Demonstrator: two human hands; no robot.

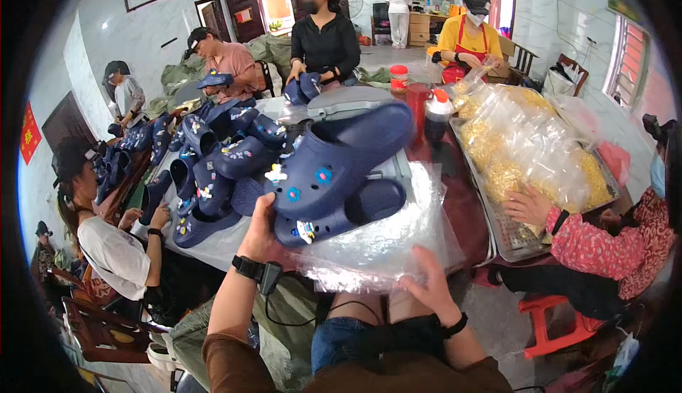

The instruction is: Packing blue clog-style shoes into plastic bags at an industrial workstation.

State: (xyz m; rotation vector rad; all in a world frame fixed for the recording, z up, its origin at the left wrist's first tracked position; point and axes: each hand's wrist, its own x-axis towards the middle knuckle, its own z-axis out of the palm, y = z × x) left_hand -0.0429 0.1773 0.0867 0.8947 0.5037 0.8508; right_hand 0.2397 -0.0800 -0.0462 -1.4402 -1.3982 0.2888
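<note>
My left hand is closed on a pair of navy blue foam clogs, held by the toe ends over the table. Small flower and character charms sit in the clogs' holes. One clog lies above the other, their heels pointing right. Under them, clear plastic bags lie in a flat, shiny stack at the table's near edge. My right hand is by the stack's right corner, thumb and fingers apart; whether it touches the plastic I cannot tell.
A heap of similar clogs covers the table's left side. At right, a metal tray holds bags of small yellow pieces. A red-lidded jar and a dark bottle stand beyond the clogs. Co-workers sit around; a red stool stands lower right.
</note>
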